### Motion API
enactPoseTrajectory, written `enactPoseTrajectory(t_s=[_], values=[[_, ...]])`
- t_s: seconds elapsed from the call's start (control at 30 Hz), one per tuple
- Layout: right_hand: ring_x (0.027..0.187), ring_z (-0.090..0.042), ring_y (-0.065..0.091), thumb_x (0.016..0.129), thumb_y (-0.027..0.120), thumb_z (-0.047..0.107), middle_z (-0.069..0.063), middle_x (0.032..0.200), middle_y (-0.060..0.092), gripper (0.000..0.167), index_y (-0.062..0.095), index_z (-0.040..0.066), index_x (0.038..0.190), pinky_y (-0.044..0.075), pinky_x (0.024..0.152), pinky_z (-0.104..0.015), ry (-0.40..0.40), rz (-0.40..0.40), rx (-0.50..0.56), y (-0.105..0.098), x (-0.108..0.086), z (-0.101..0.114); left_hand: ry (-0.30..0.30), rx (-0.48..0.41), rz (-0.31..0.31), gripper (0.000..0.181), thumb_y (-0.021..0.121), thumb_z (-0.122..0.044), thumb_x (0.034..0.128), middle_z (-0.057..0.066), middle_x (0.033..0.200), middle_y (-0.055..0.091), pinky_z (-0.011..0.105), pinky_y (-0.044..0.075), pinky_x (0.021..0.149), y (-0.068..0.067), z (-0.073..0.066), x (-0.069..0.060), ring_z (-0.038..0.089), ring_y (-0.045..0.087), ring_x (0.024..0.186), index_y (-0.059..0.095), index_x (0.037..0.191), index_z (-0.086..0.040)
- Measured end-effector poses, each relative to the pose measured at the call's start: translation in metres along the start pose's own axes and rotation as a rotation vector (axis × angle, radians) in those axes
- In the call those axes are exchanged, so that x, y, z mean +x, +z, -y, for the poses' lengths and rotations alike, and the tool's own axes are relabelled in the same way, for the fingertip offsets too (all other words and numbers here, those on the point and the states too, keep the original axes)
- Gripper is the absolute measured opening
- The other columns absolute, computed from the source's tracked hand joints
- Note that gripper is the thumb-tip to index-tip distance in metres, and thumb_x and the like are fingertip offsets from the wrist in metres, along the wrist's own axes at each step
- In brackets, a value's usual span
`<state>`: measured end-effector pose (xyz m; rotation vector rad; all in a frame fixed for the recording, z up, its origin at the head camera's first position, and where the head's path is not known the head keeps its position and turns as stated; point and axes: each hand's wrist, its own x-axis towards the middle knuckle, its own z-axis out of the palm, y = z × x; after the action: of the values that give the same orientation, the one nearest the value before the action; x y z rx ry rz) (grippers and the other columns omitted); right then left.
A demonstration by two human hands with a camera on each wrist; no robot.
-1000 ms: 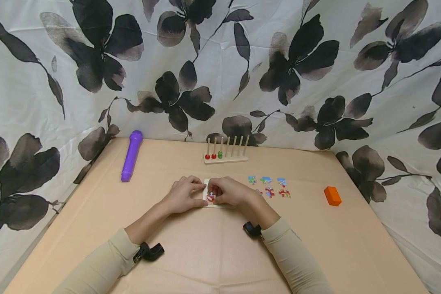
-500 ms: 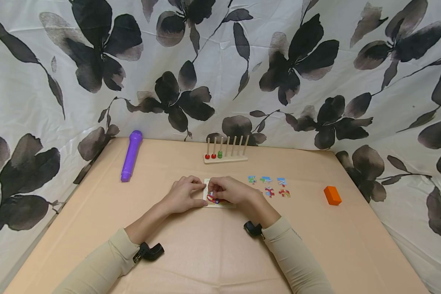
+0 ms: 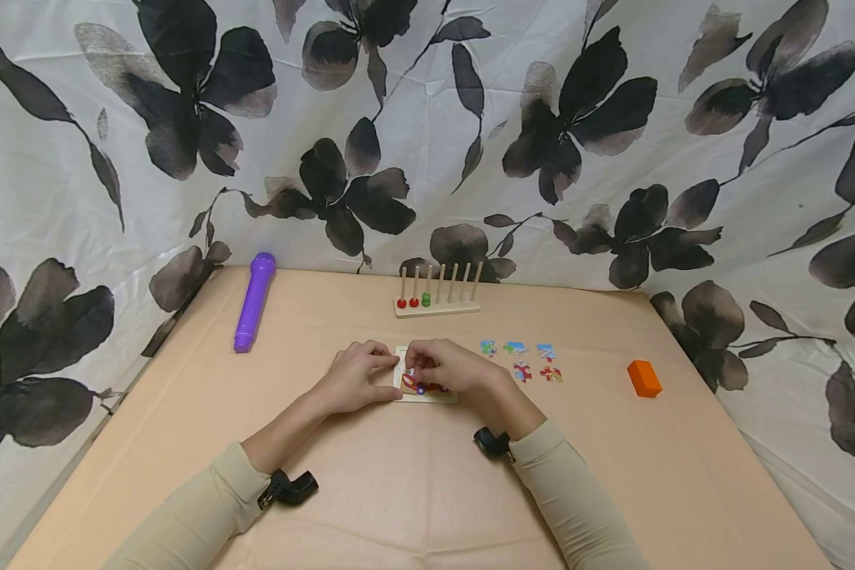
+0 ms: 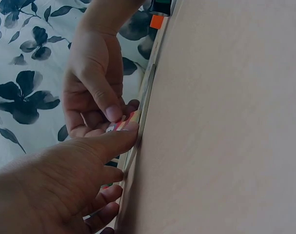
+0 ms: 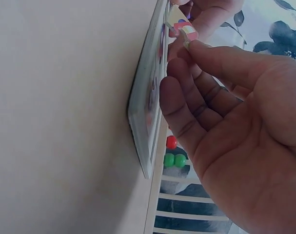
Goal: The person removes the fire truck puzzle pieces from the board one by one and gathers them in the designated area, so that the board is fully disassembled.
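Observation:
A small pale-framed puzzle board (image 3: pixel 428 399) lies on the table in front of me. My left hand (image 3: pixel 356 378) presses along its left side, with the thumb at the front corner and the index finger farther back. Over the board, my right hand (image 3: pixel 445 370) pinches a colourful puzzle piece (image 5: pixel 185 29) between thumb and fingertip, tilted in the right wrist view. Part of a red and blue picture (image 3: pixel 420 387) shows inside the board under the right hand. My fingers hide the board's right side and much of its middle.
Several loose puzzle pieces (image 3: pixel 522 371) lie right of the board. Behind stands a wooden peg rack (image 3: pixel 438 309) with red and green beads. A purple microphone-shaped toy (image 3: pixel 255 303) lies at the back left, an orange block (image 3: pixel 644 379) at the right. A floral curtain (image 3: pixel 470 214) hangs behind the table.
My right hand has shifted slightly to the right over the board, and more of the red and blue picture shows below its fingers. The left hand has stayed at the board's left side.

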<state>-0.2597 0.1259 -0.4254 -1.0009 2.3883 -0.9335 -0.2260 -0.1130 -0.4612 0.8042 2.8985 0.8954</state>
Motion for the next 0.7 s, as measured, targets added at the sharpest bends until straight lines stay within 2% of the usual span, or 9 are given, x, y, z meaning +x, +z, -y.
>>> enactPoseTrajectory(t_s=[0.43, 0.7], values=[[0.083, -0.015, 0.060, 0.102, 0.064, 0.007, -0.001, 0.091, 0.065, 0.007, 0.065, 0.012, 0.108, 0.051, 0.075, -0.027, -0.051, -0.097, 0.045, -0.011, -0.013, 0.005, -0.003, -0.013, -0.004, 0.064, 0.085, -0.045, 0.0835, 0.002, 0.131, 0.062, 0.053, 0.036, 0.099, 0.001, -0.002, 0.000, 0.028, 0.051, 0.121, 0.071, 0.135, -0.010], [0.088, -0.020, 0.061, 0.101, 0.065, 0.005, -0.006, 0.095, 0.066, 0.009, 0.066, 0.009, 0.109, 0.050, 0.079, -0.028, -0.007, -0.156, 0.054, -0.029, -0.043, -0.005, -0.011, -0.003, -0.003, 0.064, 0.086, -0.043, 0.0835, 0.004, 0.133, 0.062, 0.052, 0.037, 0.099, 0.000, -0.004, -0.001, 0.028, 0.051, 0.122, 0.071, 0.135, -0.009]])
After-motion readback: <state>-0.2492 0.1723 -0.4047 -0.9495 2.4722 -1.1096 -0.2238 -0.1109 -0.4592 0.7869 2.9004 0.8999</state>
